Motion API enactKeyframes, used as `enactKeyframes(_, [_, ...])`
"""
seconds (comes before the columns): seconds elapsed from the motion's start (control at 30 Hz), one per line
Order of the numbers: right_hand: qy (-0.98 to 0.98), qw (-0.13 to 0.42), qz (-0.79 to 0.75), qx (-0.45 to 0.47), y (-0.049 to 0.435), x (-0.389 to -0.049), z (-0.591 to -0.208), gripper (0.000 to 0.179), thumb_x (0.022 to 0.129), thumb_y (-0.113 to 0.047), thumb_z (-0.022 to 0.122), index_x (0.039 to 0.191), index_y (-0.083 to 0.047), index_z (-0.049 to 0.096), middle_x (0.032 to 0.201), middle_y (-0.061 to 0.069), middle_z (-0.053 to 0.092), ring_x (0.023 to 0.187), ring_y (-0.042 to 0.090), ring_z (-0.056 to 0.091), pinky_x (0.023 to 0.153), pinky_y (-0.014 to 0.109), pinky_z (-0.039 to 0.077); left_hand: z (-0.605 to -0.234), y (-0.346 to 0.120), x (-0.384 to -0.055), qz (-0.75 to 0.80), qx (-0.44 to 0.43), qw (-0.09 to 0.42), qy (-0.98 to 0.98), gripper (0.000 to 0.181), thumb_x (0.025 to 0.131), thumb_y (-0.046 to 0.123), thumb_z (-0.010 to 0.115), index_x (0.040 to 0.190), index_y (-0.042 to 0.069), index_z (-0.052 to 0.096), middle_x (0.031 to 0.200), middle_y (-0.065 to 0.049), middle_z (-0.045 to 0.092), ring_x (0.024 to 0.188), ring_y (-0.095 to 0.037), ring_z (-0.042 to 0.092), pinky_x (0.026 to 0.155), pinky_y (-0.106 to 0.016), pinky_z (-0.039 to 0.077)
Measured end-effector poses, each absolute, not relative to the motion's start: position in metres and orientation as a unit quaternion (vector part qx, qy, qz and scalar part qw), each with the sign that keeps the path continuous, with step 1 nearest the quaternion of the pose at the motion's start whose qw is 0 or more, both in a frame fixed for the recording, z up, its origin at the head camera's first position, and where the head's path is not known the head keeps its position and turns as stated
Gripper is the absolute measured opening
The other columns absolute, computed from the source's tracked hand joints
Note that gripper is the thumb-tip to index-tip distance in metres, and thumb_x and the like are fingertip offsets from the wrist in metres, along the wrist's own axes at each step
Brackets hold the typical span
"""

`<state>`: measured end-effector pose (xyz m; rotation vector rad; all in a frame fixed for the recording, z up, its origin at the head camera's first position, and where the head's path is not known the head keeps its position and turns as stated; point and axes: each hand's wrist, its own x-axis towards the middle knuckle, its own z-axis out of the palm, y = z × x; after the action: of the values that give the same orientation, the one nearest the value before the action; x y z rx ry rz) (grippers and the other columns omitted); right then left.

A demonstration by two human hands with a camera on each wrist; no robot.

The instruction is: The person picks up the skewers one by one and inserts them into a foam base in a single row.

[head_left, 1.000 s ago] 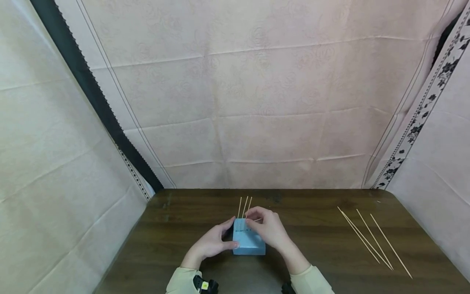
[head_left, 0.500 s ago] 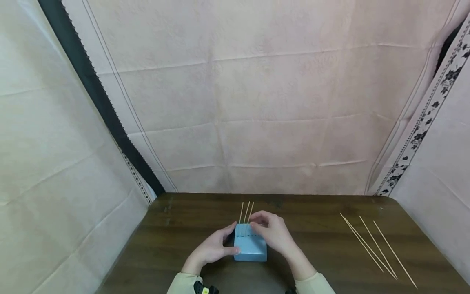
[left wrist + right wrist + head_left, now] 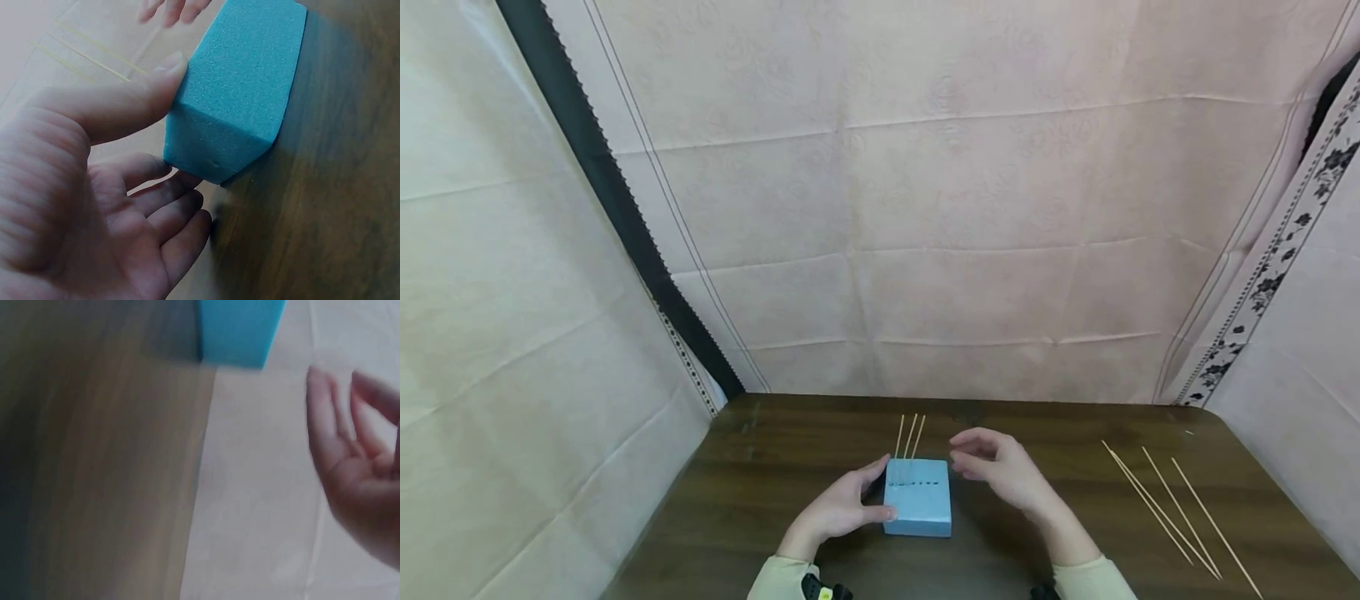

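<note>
A light-blue foam block (image 3: 921, 504) rests on the wooden table, with a row of small dark holes across its top. Three thin wooden sticks (image 3: 912, 437) stand up from its far left part, leaning slightly. My left hand (image 3: 842, 508) holds the block's left side, thumb on the near left edge and fingers at the far side. The left wrist view shows the thumb (image 3: 134, 103) against the foam (image 3: 244, 69). Just right of the block, my right hand (image 3: 996, 471) hovers with loosely bent fingers and nothing in them; the right wrist view shows this hand (image 3: 356, 469) apart from the block.
Several loose wooden sticks (image 3: 1217, 528) lie slanted on the table's right side. Pale cloth (image 3: 970, 250) hangs behind the table's far edge, with more cloth on the left (image 3: 550, 333) and right (image 3: 1307, 358).
My right hand has left the sticks' lower ends and moved right, off the block. The left hand keeps its hold. The three sticks still stand in the foam; the head view has shifted slightly.
</note>
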<state>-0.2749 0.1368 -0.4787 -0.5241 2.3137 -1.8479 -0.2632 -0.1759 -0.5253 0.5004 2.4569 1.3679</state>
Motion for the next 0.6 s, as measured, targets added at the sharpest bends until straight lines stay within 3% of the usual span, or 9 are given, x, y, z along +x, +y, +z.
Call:
enactKeyframes(0.13, [0.759,0.100,-0.615,-0.187,0.171,-0.278,-0.482,0.032,0.103,-0.012,0.074,0.131,0.001,0.068,0.124,0.027,0.071,0.111,0.040,0.072,0.090,0.039,0.064,-0.527,-0.176,-0.265,0.470,0.179,0.138,0.854,0.093,0.093,0.033,0.085,0.167,0.006,0.035,0.172,-0.012,0.034,0.155,-0.040,0.036,0.124,-0.061,0.032])
enactKeyframes(0.3, [0.781,0.092,-0.586,-0.196,0.217,-0.276,-0.487,0.035,0.101,-0.008,0.074,0.133,0.007,0.066,0.125,0.032,0.069,0.110,0.036,0.073,0.088,0.040,0.064,-0.527,-0.175,-0.266,0.473,0.181,0.138,0.851,0.093,0.093,0.033,0.085,0.167,0.006,0.035,0.172,-0.013,0.034,0.155,-0.041,0.036,0.124,-0.061,0.031])
enactKeyframes(0.43, [0.797,0.071,-0.572,-0.179,0.259,-0.268,-0.491,0.039,0.100,-0.003,0.073,0.134,0.014,0.062,0.125,0.035,0.068,0.107,0.025,0.074,0.086,0.040,0.065,-0.527,-0.175,-0.265,0.470,0.180,0.142,0.852,0.094,0.093,0.034,0.085,0.167,0.006,0.035,0.172,-0.013,0.034,0.156,-0.040,0.035,0.124,-0.061,0.031])
enactKeyframes(0.6, [0.833,0.020,-0.535,-0.137,0.304,-0.258,-0.495,0.034,0.100,0.001,0.072,0.129,0.017,0.064,0.120,0.033,0.071,0.100,0.009,0.073,0.080,0.032,0.064,-0.528,-0.176,-0.265,0.470,0.182,0.140,0.853,0.094,0.093,0.034,0.085,0.167,0.004,0.034,0.172,-0.014,0.034,0.156,-0.040,0.035,0.124,-0.061,0.030])
